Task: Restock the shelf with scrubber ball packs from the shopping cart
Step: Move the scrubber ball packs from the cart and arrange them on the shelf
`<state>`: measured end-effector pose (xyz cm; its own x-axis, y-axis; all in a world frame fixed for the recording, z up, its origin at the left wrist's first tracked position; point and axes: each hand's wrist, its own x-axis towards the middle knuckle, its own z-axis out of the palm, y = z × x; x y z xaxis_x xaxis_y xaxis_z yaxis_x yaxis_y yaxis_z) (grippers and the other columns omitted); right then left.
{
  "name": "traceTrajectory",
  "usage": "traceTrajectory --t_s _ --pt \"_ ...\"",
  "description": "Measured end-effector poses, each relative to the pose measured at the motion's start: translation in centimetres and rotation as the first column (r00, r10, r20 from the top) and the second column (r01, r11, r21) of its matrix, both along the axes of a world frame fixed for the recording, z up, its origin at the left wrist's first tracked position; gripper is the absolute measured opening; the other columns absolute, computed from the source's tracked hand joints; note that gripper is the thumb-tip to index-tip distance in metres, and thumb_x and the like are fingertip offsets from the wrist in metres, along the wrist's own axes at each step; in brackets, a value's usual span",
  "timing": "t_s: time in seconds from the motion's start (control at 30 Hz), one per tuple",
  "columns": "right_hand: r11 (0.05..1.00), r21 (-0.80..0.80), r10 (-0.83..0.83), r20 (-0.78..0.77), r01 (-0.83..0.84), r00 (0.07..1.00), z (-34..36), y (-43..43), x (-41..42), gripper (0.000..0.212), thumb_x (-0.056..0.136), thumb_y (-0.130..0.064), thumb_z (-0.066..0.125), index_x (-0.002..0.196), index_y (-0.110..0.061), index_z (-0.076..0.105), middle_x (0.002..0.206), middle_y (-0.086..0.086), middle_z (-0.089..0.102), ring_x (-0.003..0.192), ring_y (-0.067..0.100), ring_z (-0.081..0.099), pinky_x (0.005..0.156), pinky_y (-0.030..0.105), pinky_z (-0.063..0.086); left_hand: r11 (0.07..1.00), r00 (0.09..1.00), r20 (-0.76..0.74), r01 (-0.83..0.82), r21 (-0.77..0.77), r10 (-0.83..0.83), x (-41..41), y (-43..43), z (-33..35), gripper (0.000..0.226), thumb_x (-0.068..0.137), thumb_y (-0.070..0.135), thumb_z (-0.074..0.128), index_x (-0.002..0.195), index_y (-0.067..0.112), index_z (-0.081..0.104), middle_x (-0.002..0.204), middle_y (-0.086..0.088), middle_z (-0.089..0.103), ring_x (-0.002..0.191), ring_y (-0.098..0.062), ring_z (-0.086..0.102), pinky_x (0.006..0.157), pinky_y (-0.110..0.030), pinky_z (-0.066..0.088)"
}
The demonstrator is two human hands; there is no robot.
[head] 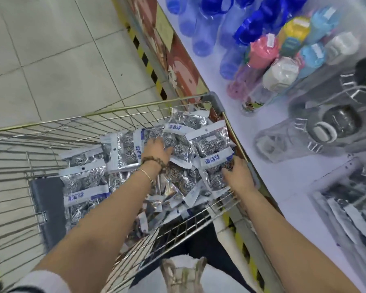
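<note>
On my feed, the far left is pale grey tiled floor (pixel 51 60). Next comes the silver wire shopping cart (pixel 114 112), with a dark grey plastic flap (pixel 49 208) leaning against its left wall. The cart's basket is heaped with clear plastic scrubber ball packs (pixel 82 182), each holding coiled steel balls under a white header card with blue lettering; they lie overlapping at all angles.

The left hand (pixel 155 150) reaches deep into the pile. Its fingers lie spread and nearly straight on top of one central pack (pixel 178 151), pressing on it, not closed round it. A dark bead bracelet (pixel 152 161) and a thin gold bangle (pixel 146 174) sit on that wrist.

The right hand (pixel 239 174) is just inside the cart's right wall. Its fingers curl down onto a pack with a blue-lettered card (pixel 215 161), gripping it where it lies among the others; I cannot see the thumb.

Touching the cart's right side is the white shelf (pixel 283 176). It carries translucent blue plastic bottles (pixel 199 28) at the back, bottles with pink, yellow, blue and white lids (pixel 262 51) beside them, and clear containers with grey lids (pixel 283 136) nearer. At the lower right, more scrubber packs lie on the shelf (pixel 347 212), blurred.
</note>
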<state>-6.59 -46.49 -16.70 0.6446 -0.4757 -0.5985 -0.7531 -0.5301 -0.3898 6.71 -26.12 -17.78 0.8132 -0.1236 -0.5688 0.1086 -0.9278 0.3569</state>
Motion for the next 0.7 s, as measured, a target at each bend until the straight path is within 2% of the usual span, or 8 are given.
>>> traceTrajectory --t_s 0.13,0.2,0.27,0.37,0.43,0.5,0.6,0.7 --pt "1.000 -0.012 -0.025 -0.040 0.024 0.999 -1.6 0.2 1.3 0.054 0.085 -0.023 0.066 0.132 -0.010 0.043 0.129 0.013 0.049 0.111 0.031 0.054 0.093 0.044 0.047 0.986 0.980 -0.111 -0.166 -0.006 0.164 1.8 -0.8 -1.3 0.065 0.080 0.055 0.056 0.126 0.010 0.046 0.126 -0.014 0.051 0.110 -0.031 0.053 0.091 -0.046 0.048" --pt "0.999 -0.016 -0.045 -0.049 0.044 0.998 -2.1 0.5 1.5 0.063 0.082 -0.025 0.069 0.136 -0.012 0.038 0.131 0.013 0.047 0.115 0.031 0.052 0.096 0.048 0.045 0.968 0.953 -0.174 -0.250 0.010 0.248 1.9 -1.1 -1.8 0.078 0.070 0.066 0.058 0.126 0.013 0.045 0.121 -0.012 0.054 0.104 -0.031 0.057 0.085 -0.046 0.052" --pt "0.996 -0.024 -0.084 -0.039 0.083 0.996 -2.6 0.6 1.4 0.070 0.078 -0.029 0.073 0.137 -0.016 0.036 0.130 0.010 0.050 0.114 0.031 0.052 0.094 0.050 0.046 0.965 0.948 -0.180 -0.255 0.069 0.263 1.9 -1.2 -2.6 0.094 0.055 0.078 0.055 0.125 0.015 0.045 0.120 -0.013 0.053 0.098 -0.030 0.059 0.077 -0.044 0.055" --pt "0.994 -0.020 -0.113 -0.067 0.112 0.991 -3.0 -0.1 1.3 0.085 0.066 -0.041 0.080 0.134 -0.016 0.037 0.125 0.007 0.055 0.113 0.030 0.053 0.089 0.048 0.049 0.970 0.952 -0.192 -0.223 0.101 0.238 1.9 -1.3 -2.3 0.090 0.062 0.069 0.063 0.131 0.015 0.041 0.123 -0.013 0.051 0.096 -0.027 0.059 0.073 -0.038 0.055" --pt "0.990 0.006 -0.142 -0.096 0.143 0.985 -2.9 -0.3 1.5 0.093 0.058 -0.046 0.084 0.132 -0.012 0.039 0.120 0.008 0.060 0.111 0.031 0.055 0.089 0.046 0.050 0.963 0.929 -0.255 -0.265 0.051 0.269 1.9 -1.5 -1.7 0.092 0.061 0.061 0.070 0.134 0.016 0.037 0.123 -0.010 0.053 0.094 -0.026 0.060 0.074 -0.038 0.055" --pt "0.986 -0.002 -0.164 -0.122 0.165 0.979 -3.0 -0.4 1.8 0.092 0.051 -0.051 0.085 0.125 -0.012 0.046 0.114 0.007 0.063 0.105 0.030 0.059 0.087 0.045 0.051 0.951 0.908 -0.297 -0.310 -0.007 0.294 2.1 -1.2 -1.5 0.092 0.059 0.055 0.075 0.134 0.017 0.036 0.125 -0.008 0.053 0.101 -0.026 0.059 0.079 -0.042 0.055" --pt "0.992 -0.066 -0.119 -0.138 0.111 0.983 -3.0 -0.1 2.1 0.091 0.038 -0.074 0.074 0.107 -0.017 0.056 0.101 0.003 0.068 0.093 0.026 0.063 0.076 0.040 0.054 0.929 0.892 -0.313 -0.363 -0.069 0.325 2.1 -0.5 -1.3 0.091 0.063 0.046 0.077 0.139 0.021 0.032 0.138 -0.006 0.044 0.119 -0.029 0.049 0.090 -0.043 0.050" --pt "0.979 -0.063 -0.199 -0.093 0.194 0.976 -1.9 1.3 2.1 0.076 0.051 -0.063 0.079 0.104 -0.013 0.055 0.099 0.005 0.066 0.092 0.026 0.061 0.075 0.036 0.051 0.922 0.892 -0.300 -0.378 -0.086 0.338 1.5 -0.3 -1.0 0.089 0.068 0.039 0.075 0.141 0.017 0.029 0.140 -0.008 0.042 0.125 -0.030 0.044 0.093 -0.042 0.045"
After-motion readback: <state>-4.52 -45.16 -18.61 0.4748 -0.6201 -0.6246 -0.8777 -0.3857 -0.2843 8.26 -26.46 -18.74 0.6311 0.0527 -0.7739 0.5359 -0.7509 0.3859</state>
